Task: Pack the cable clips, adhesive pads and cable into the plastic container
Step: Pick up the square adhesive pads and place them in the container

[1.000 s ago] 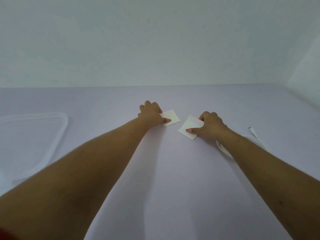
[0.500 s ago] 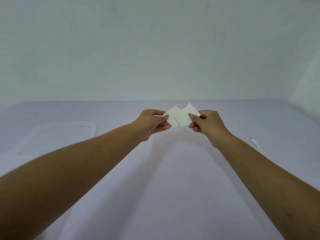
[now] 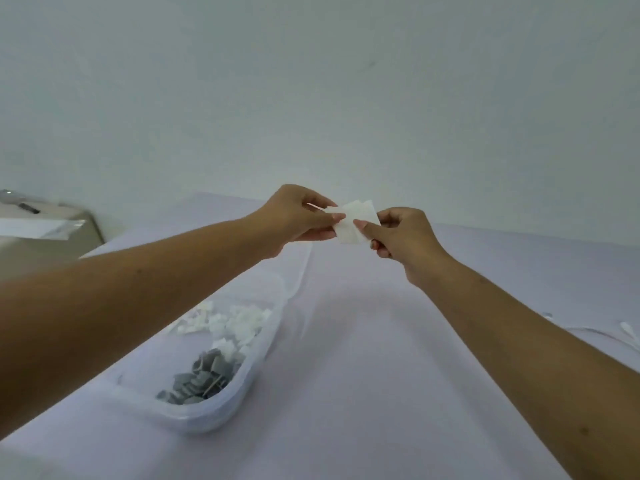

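Both hands are raised above the table and pinch a small stack of white square adhesive pads (image 3: 356, 221) between them. My left hand (image 3: 298, 216) grips the pads' left edge, my right hand (image 3: 398, 237) the right edge. Below my left forearm lies the clear plastic container (image 3: 242, 393); it holds white cable clips (image 3: 235, 323) at the far end and grey cable clips (image 3: 201, 375) at the near end. A bit of the white cable (image 3: 627, 332) shows at the right edge, mostly hidden behind my right forearm.
The container's clear lid (image 3: 301, 271) lies on the table just beyond the container. A beige box (image 3: 45, 233) with a clear bag on top stands at the far left. The lilac tabletop (image 3: 363, 375) stretches between my arms.
Each hand picked a pad up off the table, and the hands brought the pads together in the air. The view swung left, so the container with the clips came into sight.
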### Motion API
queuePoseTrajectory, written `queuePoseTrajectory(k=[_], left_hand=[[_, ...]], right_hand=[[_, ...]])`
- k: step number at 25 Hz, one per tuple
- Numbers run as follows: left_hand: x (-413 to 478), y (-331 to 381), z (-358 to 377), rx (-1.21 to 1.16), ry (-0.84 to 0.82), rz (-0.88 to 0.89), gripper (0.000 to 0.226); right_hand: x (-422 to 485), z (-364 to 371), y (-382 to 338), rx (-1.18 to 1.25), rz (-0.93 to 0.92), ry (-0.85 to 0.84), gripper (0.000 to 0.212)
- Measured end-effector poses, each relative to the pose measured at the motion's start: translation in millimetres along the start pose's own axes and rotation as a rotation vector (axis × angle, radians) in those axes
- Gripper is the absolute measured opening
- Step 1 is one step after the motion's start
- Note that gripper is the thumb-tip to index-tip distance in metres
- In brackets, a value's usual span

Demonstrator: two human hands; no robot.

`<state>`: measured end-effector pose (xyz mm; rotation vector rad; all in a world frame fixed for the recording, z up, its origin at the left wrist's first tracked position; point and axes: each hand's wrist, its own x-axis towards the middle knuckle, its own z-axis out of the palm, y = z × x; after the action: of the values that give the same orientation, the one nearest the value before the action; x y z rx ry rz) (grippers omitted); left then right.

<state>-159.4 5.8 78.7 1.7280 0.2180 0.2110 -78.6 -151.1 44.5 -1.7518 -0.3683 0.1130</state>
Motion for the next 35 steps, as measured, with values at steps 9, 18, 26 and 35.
queuePoseTrajectory(k=[9, 18, 26, 35], left_hand=[[-93, -66, -159, 0.335, 0.106, -0.288, 0.026], [-96, -124, -168, 0.972, 0.065, -0.316, 0.038], [-93, -135, -169, 1.136, 0.059, -0.208, 0.041], [-78, -75, -151, 1.076, 0.172, -0.005, 0.025]], right_hand=[[-48, 161, -4, -0.182, -0.001, -0.491, 0.016], [-61, 223, 13, -0.488, 0.153, -0.667, 0.016], [-67, 227, 14, -0.642, -0.001, -0.671, 0.020], [-48, 162, 4, -0.415, -0.160, -0.442, 0.006]])
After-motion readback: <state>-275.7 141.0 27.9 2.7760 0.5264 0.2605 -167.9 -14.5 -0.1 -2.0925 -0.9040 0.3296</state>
